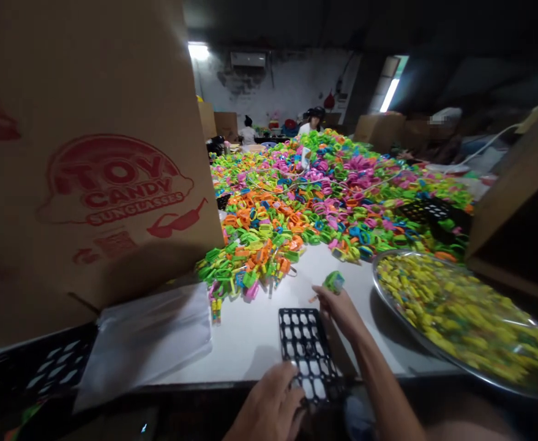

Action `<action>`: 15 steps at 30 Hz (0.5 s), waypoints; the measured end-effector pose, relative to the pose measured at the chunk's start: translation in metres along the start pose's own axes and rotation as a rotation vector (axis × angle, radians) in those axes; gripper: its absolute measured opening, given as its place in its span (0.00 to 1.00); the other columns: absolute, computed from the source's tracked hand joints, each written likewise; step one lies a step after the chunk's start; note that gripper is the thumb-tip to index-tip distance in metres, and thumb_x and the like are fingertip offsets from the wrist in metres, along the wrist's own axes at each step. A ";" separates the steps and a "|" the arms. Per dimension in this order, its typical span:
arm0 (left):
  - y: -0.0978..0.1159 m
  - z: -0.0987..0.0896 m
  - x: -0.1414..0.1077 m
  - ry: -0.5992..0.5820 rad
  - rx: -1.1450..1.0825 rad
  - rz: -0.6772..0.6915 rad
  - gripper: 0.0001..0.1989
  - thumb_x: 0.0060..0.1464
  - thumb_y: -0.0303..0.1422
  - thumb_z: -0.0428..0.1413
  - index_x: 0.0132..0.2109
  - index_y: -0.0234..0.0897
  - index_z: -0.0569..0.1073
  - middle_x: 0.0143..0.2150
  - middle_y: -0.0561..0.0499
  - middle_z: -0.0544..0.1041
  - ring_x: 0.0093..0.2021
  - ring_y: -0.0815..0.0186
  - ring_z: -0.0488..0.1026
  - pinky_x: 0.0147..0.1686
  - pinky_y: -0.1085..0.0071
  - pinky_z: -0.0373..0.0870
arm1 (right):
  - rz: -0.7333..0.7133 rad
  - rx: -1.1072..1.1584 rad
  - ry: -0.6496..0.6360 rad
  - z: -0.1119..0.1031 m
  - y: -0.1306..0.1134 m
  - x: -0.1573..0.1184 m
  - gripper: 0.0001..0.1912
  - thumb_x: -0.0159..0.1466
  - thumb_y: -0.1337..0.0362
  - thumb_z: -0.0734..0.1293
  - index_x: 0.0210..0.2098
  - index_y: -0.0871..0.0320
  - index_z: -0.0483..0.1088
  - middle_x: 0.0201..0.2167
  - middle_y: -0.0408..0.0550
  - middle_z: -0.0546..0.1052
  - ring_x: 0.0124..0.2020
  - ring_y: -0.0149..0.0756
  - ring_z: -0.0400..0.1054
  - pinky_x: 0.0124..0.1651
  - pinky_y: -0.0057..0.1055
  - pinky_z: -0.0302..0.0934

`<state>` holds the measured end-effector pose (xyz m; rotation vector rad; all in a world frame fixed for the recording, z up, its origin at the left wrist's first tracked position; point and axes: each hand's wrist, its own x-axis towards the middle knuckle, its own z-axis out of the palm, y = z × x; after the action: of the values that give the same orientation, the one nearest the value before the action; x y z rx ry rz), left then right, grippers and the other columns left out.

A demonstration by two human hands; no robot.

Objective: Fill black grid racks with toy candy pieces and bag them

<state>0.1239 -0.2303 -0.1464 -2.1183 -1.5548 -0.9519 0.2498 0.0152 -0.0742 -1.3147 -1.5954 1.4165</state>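
A black plastic tray (308, 343) with rows of holes lies at the white table's (245, 331) front edge. At its lower left side my left hand (278, 392) rests, fingers curled against the rim. Beyond the tray's upper right corner my right hand (337, 306) is closed round a small green toy (333, 282); its fingertips point left, over the table. Just ahead lies a large heap of small bright plastic toys (269, 208), green, orange, pink and blue.
A tall cardboard box (112, 92) stands at the left, with clear plastic bags (158, 337) before it. At the right is a round metal tray (415, 334) of yellow wrapped pieces. A person (312, 122) sits behind the heap.
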 end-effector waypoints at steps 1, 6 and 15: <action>0.000 0.002 0.001 -0.029 -0.040 0.026 0.11 0.72 0.39 0.57 0.53 0.38 0.77 0.59 0.42 0.83 0.59 0.54 0.82 0.54 0.62 0.84 | -0.015 0.047 -0.021 -0.001 0.001 -0.006 0.26 0.58 0.36 0.72 0.33 0.54 0.68 0.16 0.34 0.61 0.17 0.34 0.58 0.22 0.30 0.54; -0.012 0.012 0.040 -0.294 -0.231 0.081 0.28 0.71 0.51 0.56 0.66 0.35 0.72 0.73 0.40 0.73 0.73 0.52 0.70 0.70 0.57 0.72 | -0.034 0.107 -0.128 0.016 0.006 -0.024 0.30 0.53 0.37 0.78 0.35 0.58 0.75 0.21 0.42 0.72 0.20 0.37 0.66 0.23 0.30 0.59; -0.051 0.058 0.107 -0.546 -0.368 0.461 0.31 0.71 0.56 0.52 0.64 0.38 0.77 0.61 0.42 0.81 0.63 0.46 0.74 0.66 0.51 0.62 | -0.036 0.013 -0.113 0.021 0.011 -0.015 0.19 0.56 0.48 0.78 0.28 0.59 0.78 0.22 0.44 0.75 0.25 0.36 0.65 0.28 0.30 0.58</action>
<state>0.1129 -0.1018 -0.1196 -3.0086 -1.0438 -0.5496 0.2381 -0.0068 -0.0875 -1.2109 -1.6717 1.4997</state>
